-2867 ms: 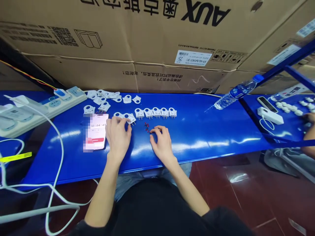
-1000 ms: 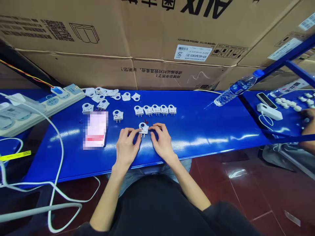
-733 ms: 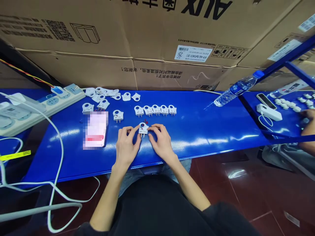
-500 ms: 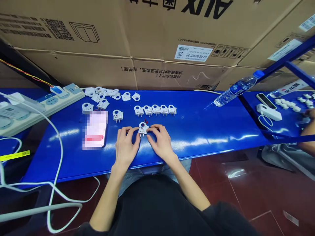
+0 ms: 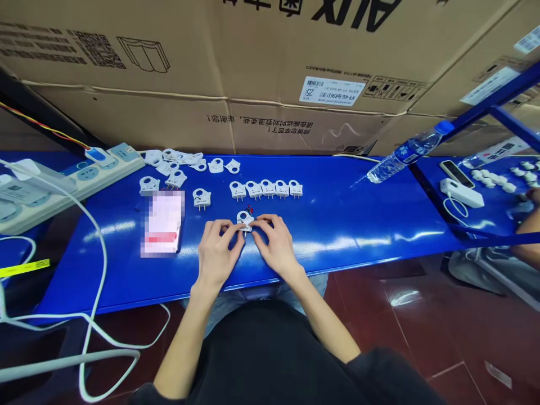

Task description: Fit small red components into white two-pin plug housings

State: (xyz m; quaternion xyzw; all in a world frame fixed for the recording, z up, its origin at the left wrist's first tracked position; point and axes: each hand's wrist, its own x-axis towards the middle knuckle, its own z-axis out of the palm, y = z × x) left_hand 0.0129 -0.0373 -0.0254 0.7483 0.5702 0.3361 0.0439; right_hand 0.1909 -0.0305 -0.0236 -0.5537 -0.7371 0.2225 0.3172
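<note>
Nearest the camera, the person's bare forearms reach out from a black top to a glossy blue table (image 5: 337, 236) whose smooth surface throws back pale glare. The left hand (image 5: 216, 256) and the right hand (image 5: 274, 247) meet at its middle, fingers curled narrow, both pinching one small white plug part (image 5: 243, 219) between their fingertips. It is a flat piece of hard plastic with a round hole at its far end and thin metal prongs pointing toward the person; it sits low over the table surface, just in front of a tiny cluster of red bits (image 5: 250, 209).

To the left lies a rectangular phone (image 5: 162, 223), flat, its screen blurred. Beyond it a single plug part (image 5: 201, 198) lies alone, and to the right a neat row of five plug parts (image 5: 266, 189) lies side by side. Farther left, a loose heap of white plastic shells (image 5: 181, 163) overlaps. A long white power strip (image 5: 63, 183) lies at an angle, its white cable (image 5: 99, 270) looping off the edge. A clear ribbed water bottle (image 5: 407, 153) with a blue cap lies tilted on its side at the right. Rough brown cardboard boxes (image 5: 253, 73) with black print stand behind the table.
</note>
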